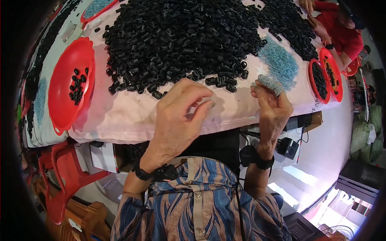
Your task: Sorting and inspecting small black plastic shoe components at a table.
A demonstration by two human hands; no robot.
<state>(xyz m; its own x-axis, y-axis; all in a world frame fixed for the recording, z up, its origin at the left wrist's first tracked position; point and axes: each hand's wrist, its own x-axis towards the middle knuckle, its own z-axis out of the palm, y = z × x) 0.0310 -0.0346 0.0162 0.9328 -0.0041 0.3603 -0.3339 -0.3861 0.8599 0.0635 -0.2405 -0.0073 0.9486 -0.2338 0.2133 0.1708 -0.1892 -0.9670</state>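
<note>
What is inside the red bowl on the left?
A small handful of black plastic pieces lies in the red bowl. Most of its bottom is bare. What is under the bowl is hidden.

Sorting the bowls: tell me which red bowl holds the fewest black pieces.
The big red bowl at the table's left edge: a small scatter inside, while the right-hand bowls are nearly full.

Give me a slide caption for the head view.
Right hand pinches a blue bristly piece; left hand hovers beside black plastic rings.
</note>
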